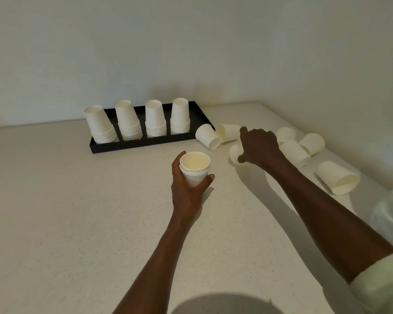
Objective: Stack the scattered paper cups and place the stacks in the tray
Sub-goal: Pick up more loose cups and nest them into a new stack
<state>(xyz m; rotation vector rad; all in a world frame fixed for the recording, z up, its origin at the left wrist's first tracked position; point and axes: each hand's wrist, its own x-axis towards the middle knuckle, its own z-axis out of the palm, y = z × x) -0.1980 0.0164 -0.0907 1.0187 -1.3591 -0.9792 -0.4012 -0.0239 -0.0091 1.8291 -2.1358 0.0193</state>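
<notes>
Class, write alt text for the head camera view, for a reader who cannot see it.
A person's left hand holds a short stack of nested white paper cups upright over a pale counter while the right hand closes on a loose cup among several tipped cups. Behind, a black tray holds four upside-down cup stacks in a row.

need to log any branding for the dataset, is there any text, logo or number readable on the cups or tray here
None: no text, logo or number can be read anywhere.
The paper cups are plain white, also the small stack in the left hand.
The black tray carries no label on its visible front wall.
The countertop and wall are unmarked.
</notes>
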